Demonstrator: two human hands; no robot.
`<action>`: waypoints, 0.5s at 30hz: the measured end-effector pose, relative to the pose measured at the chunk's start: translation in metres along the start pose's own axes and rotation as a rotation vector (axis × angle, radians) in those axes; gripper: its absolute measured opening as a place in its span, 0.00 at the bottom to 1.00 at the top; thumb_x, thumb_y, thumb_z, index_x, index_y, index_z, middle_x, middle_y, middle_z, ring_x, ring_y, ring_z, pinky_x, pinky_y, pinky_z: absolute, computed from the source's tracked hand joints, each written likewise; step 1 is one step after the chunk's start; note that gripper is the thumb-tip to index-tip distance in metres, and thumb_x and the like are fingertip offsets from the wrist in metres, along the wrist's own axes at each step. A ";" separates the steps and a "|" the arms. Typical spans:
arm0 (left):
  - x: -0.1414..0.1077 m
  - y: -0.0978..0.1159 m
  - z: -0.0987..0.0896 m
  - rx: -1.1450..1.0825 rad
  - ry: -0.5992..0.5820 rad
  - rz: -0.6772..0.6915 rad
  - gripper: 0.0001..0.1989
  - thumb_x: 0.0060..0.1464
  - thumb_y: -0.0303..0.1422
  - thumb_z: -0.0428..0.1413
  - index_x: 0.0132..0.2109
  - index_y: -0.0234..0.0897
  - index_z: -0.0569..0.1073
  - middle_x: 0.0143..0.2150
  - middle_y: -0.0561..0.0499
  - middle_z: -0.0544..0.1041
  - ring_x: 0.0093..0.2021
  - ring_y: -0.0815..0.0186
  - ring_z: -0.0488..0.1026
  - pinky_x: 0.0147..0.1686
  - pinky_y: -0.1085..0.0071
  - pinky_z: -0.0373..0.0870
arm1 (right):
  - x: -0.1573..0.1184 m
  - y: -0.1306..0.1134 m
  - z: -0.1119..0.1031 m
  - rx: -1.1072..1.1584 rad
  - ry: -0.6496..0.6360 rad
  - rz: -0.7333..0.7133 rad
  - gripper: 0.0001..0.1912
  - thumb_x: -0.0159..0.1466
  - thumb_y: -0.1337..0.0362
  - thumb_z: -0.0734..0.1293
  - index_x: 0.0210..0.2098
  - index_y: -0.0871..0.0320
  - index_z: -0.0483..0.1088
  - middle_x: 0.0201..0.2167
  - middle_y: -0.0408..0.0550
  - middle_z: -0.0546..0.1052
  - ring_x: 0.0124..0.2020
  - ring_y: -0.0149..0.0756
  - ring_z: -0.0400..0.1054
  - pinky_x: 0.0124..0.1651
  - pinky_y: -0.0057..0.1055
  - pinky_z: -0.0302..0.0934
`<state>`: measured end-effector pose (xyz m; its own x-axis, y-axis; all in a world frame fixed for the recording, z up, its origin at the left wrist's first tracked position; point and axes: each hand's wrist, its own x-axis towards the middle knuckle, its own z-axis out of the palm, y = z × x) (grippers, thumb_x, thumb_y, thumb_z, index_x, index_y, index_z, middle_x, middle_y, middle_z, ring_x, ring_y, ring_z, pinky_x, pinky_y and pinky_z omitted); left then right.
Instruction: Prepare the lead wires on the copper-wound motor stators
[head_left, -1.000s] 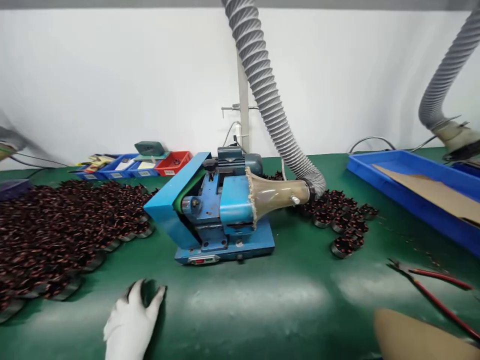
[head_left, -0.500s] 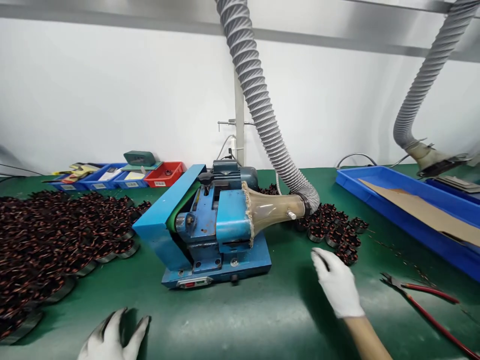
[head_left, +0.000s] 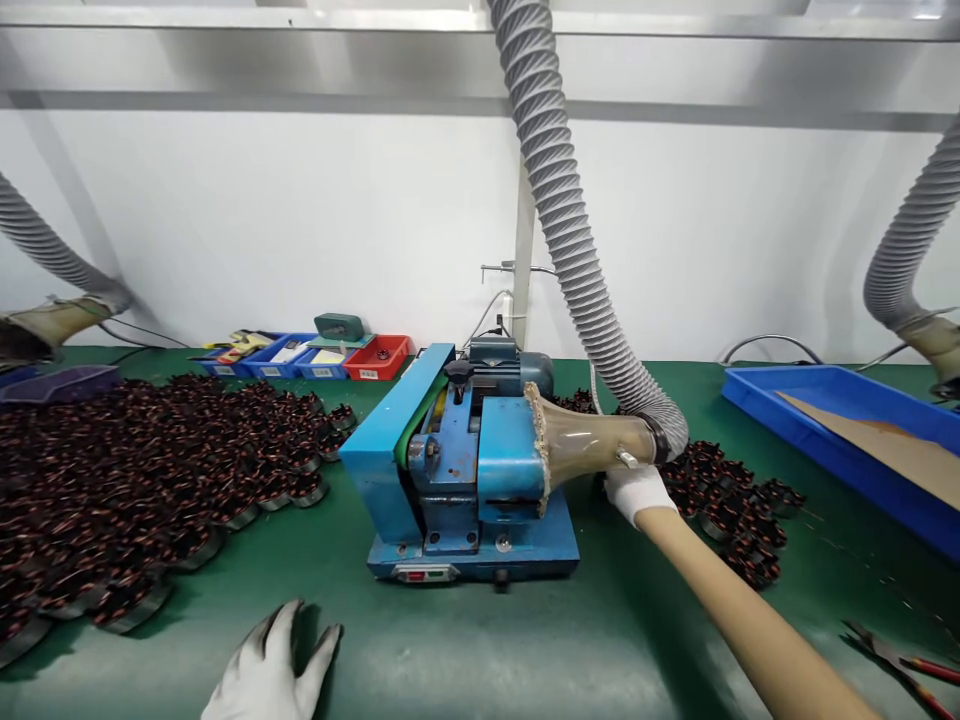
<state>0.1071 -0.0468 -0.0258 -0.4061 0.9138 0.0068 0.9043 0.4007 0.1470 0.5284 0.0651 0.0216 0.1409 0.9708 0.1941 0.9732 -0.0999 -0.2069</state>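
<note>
Beneath the clear funnel (head_left: 589,445) of the blue machine (head_left: 465,470), the right hand (head_left: 636,490), in a white glove, reaches to the near edge of a small cluster of wound copper coils (head_left: 731,510). The coils lie just beyond and to the right of this hand, touching or nearly touching its fingertips, which are hidden; whether the hand grips a coil cannot be told. The right forearm runs diagonally from the lower right toward the cluster, so the right hand is by far the nearer. The left hand (head_left: 266,675) rests on the green counter (head_left: 525,650) with fingers spread, holding nothing, well apart from that cluster. To its left lies a large heap of coils (head_left: 127,490). A grey ribbed hose (head_left: 570,230) rises from the funnel. Red-handled pliers (head_left: 907,665) lie right of the forearm, with a blue tray (head_left: 832,425) further off.
</note>
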 end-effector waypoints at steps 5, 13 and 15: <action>0.003 -0.004 0.011 -0.096 0.081 0.069 0.31 0.53 0.48 0.40 0.56 0.30 0.63 0.53 0.33 0.69 0.52 0.45 0.68 0.49 0.54 0.65 | -0.086 -0.005 -0.001 0.277 -0.322 0.090 0.06 0.56 0.65 0.69 0.23 0.58 0.74 0.24 0.46 0.77 0.27 0.37 0.72 0.34 0.33 0.64; -0.063 0.057 0.017 -0.482 -0.327 0.319 0.36 0.43 0.41 0.57 0.60 0.37 0.63 0.63 0.41 0.64 0.63 0.51 0.58 0.62 0.52 0.53 | -0.173 -0.051 0.015 0.910 -0.488 0.253 0.24 0.59 0.53 0.60 0.45 0.65 0.72 0.31 0.53 0.81 0.29 0.41 0.75 0.31 0.32 0.69; -0.082 0.084 0.018 -0.477 -0.507 0.438 0.45 0.33 0.36 0.64 0.62 0.39 0.60 0.67 0.43 0.57 0.67 0.47 0.48 0.64 0.49 0.47 | -0.179 -0.064 0.018 1.016 -0.460 0.254 0.22 0.57 0.54 0.63 0.44 0.63 0.73 0.36 0.54 0.81 0.36 0.42 0.76 0.37 0.32 0.69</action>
<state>0.2190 -0.0869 -0.0316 0.1828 0.9454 -0.2697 0.7678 0.0341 0.6398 0.4373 -0.0984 -0.0170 0.0296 0.9565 -0.2902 0.3002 -0.2854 -0.9102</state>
